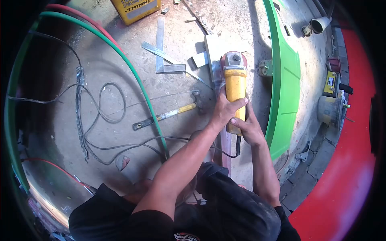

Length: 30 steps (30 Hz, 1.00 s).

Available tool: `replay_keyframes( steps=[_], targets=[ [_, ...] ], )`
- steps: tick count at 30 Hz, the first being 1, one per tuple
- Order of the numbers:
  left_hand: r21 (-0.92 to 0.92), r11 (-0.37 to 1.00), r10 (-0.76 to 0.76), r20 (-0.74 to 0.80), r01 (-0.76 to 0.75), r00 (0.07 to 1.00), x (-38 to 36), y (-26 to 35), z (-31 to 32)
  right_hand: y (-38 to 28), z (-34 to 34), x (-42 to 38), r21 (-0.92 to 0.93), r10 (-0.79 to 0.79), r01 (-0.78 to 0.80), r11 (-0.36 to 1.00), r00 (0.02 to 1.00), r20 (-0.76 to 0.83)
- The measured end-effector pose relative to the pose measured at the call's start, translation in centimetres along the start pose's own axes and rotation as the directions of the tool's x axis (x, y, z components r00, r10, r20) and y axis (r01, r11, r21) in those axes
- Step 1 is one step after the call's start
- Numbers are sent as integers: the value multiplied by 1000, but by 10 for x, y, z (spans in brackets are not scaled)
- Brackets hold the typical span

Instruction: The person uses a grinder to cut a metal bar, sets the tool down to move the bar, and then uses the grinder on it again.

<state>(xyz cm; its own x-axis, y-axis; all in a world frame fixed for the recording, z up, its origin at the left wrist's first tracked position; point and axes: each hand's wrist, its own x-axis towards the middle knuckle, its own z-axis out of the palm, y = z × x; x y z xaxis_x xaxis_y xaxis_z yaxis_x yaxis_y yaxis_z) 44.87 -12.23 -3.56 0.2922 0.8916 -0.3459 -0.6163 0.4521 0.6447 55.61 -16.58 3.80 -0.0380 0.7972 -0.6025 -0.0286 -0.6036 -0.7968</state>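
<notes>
A yellow angle grinder is held in both hands, its head and disc pointing away from me. My left hand wraps the body from the left, thumb across the top. Lower down, my right hand grips the rear of the body from the right. The disc overlaps a metal bar on the floor in this view. From the grinder's rear end a black cord runs down and left. To the left of my hands lies a hammer with a yellow and black handle.
A steel square and metal strips lie ahead. Green hose and loose black cable cross the left floor. A yellow thinner can stands at the top. On the right is a green panel, beyond it a bucket and red surface.
</notes>
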Motion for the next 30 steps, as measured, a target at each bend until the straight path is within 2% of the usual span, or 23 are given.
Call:
replay_keyframes(
  steps=[6,11,18,21,23,26,30],
  targets=[
    [-24,1000,19,-42,-20,999,-2,4,-2,4,-2,7,-71,-34,36,997,999,33],
    [-19,1000,3,-47,-4,999,-3,8,-4,0,4,7,-25,-24,25,999,999,43],
    [-7,999,43,-58,-43,997,-1,9,-8,-2,10,7,-33,-25,27,999,998,52],
    [-16,1000,18,-29,-18,999,1,9,-9,4,7,10,-42,-53,54,998,998,18],
    [4,1000,24,-81,-24,996,-2,10,-7,2,6,9,-28,-40,42,999,998,51],
    [9,1000,7,-41,-7,999,-1,10,-10,5,10,8,-38,-46,47,998,999,21],
    [20,1000,4,-67,-3,998,-2,10,-10,4,7,8,-42,-50,52,998,997,52]
  ],
)
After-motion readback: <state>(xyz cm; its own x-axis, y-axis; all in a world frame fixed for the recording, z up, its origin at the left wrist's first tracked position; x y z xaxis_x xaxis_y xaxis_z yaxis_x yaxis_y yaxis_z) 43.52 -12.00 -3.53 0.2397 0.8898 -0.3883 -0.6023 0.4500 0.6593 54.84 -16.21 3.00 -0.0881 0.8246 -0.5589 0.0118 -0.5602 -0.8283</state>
